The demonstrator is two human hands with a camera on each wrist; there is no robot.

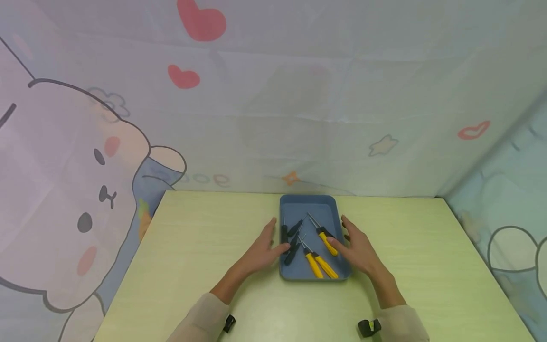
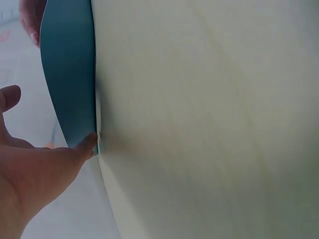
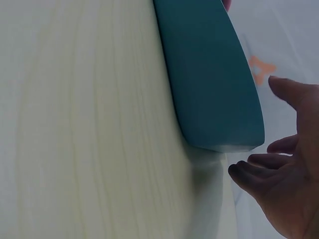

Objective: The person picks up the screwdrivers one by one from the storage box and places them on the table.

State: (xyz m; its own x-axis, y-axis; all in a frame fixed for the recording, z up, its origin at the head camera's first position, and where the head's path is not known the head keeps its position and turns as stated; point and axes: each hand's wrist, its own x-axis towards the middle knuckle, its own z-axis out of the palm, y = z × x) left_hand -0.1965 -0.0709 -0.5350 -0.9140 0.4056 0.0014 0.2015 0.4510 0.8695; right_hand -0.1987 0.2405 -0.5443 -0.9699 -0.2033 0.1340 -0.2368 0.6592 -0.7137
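A blue-grey tray (image 1: 307,206) on the table holds several screwdrivers. Black-handled screwdrivers (image 1: 292,255) lie along its left side, while yellow-handled ones (image 1: 326,267) lie at the near end and right. My left hand (image 1: 262,249) is at the tray's left side, thumb over the rim; in the left wrist view a fingertip meets the tray wall (image 2: 70,74) near its base. On the other side my right hand (image 1: 359,247) has its thumb above the right rim. In the right wrist view its fingers are spread and loosely bent beside the tray wall (image 3: 214,84), apparently apart from it.
The pale wooden table (image 1: 213,228) extends to both sides of the tray. Behind it hangs a printed cloth (image 1: 265,95) with hearts and a cartoon animal, close to the table's far edge. The tray's far end is near that edge.
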